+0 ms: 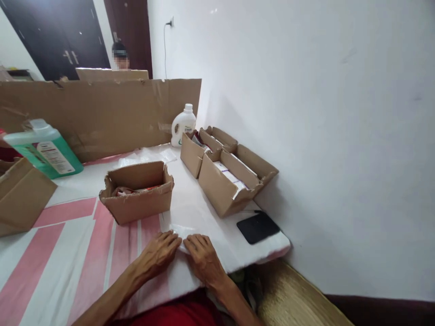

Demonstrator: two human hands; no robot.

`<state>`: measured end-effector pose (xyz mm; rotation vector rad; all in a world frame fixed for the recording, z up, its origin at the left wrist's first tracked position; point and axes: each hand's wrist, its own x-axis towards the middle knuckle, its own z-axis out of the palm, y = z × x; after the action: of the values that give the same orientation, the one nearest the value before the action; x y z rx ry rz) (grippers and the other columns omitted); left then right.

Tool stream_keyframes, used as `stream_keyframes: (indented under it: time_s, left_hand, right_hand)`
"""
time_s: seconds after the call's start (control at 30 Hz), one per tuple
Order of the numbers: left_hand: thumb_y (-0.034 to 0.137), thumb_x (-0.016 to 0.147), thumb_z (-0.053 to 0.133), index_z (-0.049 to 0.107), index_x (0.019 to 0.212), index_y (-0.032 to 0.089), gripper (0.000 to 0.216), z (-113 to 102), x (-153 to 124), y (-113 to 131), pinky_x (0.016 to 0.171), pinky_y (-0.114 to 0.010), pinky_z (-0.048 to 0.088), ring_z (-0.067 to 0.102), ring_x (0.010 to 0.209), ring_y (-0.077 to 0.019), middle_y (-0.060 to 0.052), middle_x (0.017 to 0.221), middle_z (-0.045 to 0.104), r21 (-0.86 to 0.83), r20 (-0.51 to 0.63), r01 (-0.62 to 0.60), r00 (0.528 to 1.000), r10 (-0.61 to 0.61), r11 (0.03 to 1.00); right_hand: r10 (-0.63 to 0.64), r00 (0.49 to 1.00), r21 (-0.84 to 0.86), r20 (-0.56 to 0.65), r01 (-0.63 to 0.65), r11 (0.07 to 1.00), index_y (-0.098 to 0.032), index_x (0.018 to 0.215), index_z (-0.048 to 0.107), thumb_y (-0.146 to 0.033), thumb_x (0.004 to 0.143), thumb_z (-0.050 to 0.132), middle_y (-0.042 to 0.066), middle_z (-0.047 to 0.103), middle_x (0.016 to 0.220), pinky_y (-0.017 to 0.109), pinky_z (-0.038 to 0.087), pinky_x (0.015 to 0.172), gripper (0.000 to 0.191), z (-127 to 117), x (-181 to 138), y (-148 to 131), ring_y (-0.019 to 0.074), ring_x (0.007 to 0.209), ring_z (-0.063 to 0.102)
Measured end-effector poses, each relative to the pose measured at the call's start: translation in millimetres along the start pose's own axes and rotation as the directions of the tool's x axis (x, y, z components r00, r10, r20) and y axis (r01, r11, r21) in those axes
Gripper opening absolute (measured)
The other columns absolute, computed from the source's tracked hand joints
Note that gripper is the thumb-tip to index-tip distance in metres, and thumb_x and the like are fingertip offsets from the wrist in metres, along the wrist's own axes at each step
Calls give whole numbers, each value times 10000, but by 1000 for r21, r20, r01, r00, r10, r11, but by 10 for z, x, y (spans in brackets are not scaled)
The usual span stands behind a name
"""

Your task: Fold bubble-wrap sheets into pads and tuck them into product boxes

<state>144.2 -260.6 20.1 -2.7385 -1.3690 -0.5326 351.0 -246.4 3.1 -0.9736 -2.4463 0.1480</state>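
Close to the table's near edge, my left hand [162, 250] has its fingers curled onto a small clear plastic bag [183, 230]. My right hand [204, 257] grips the same bag from the other side, its fingertips only a short gap from the left ones. The bag lies flat and shows mostly beyond the fingers. Just past my left hand stands an open cardboard box [142, 208] with some reddish packets inside. A black phone [257, 227] rests to the right of my right hand.
Several open cardboard boxes [217, 194] stand by the wall at right, holding white packs. Behind them is a white jug [184, 124]. More clear bags [146, 157] lie near a cardboard partition [118, 117]. A green liquid bottle [50, 154] and another box [23, 199] are at left. Beyond sits another person.
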Motion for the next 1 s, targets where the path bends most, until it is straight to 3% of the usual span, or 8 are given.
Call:
stream_keyframes:
  time_s: [0.13, 0.27, 0.37, 0.47, 0.63, 0.77, 0.9, 1.0]
  left_hand:
    - [205, 943, 538, 568, 1337, 168, 397, -515, 130, 9, 1000, -380, 538, 645, 1211, -237, -152, 1312, 675, 9, -237, 16, 971, -13, 1000]
    - [223, 874, 683, 486, 1476, 156, 636, -1088, 101, -206, 1187, -514, 358, 440, 1446, -334, -192, 1488, 537, 115, -617, 293, 770, -163, 949]
    - [252, 879, 691, 486, 1484, 124, 651, -1215, -33, -455, 1214, -533, 296, 447, 1438, -350, -200, 1460, 566, 114, -669, 488, 681, -296, 865]
    - [202, 865, 697, 579, 1392, 122, 546, -1109, -211, -605, 1217, -492, 307, 546, 1342, -302, -161, 1316, 676, 139, -617, 422, 745, -255, 896]
    - [107, 829, 702, 668, 1237, 108, 410, -890, -408, -616, 1197, -447, 351, 587, 1268, -263, -148, 1204, 718, 98, -605, 331, 768, -208, 939]
    - [104, 830, 691, 668, 1232, 121, 403, -817, -442, -614, 1184, -441, 367, 587, 1257, -252, -138, 1201, 718, 57, -597, 321, 770, -225, 945]
    - [95, 827, 681, 678, 1207, 130, 382, -805, -444, -631, 1176, -420, 372, 595, 1233, -240, -124, 1165, 732, 36, -608, 309, 762, -224, 950]
    - [90, 823, 678, 688, 1187, 142, 368, -834, -450, -636, 1149, -414, 397, 599, 1226, -246, -114, 1135, 739, 21, -612, 295, 759, -221, 955]
  right_hand:
    - [25, 991, 147, -131, -5, 989, -193, 1085, 640, -71, 916, 525, 63, 701, 940, 340, 495, 744, 238, -522, 250, 48, 225, 848, 637]
    - [122, 937, 229, -328, -46, 972, -233, 1052, 639, -155, 965, 587, 19, 662, 897, 264, 508, 705, 128, -1411, 841, 38, 171, 800, 642]
    - [7, 925, 140, -381, 50, 989, -234, 1058, 648, -139, 967, 606, 20, 665, 921, 260, 514, 754, 138, -1716, 1438, 2, 163, 826, 650]
    - [-259, 930, 58, -261, 283, 957, -209, 1133, 640, -146, 995, 565, 49, 682, 974, 276, 521, 791, 169, -1570, 2009, -41, 174, 888, 651]
    - [-579, 807, -248, 121, 589, 769, -136, 1062, 650, -117, 1031, 464, 79, 680, 922, 322, 481, 706, 190, -996, 2631, -148, 194, 816, 591]
    - [-554, 702, -241, 447, 691, 681, -153, 925, 665, -76, 1006, 483, 89, 673, 940, 344, 445, 649, 214, -613, 2811, -219, 222, 847, 588]
    - [-491, 694, -153, 526, 645, 748, -159, 1002, 667, -98, 994, 509, 101, 683, 982, 369, 468, 696, 169, -386, 2797, -193, 245, 894, 602]
    - [-417, 703, -48, 577, 539, 841, -139, 1128, 650, -190, 948, 614, 114, 688, 1056, 379, 494, 733, 191, -458, 2795, -105, 255, 914, 622]
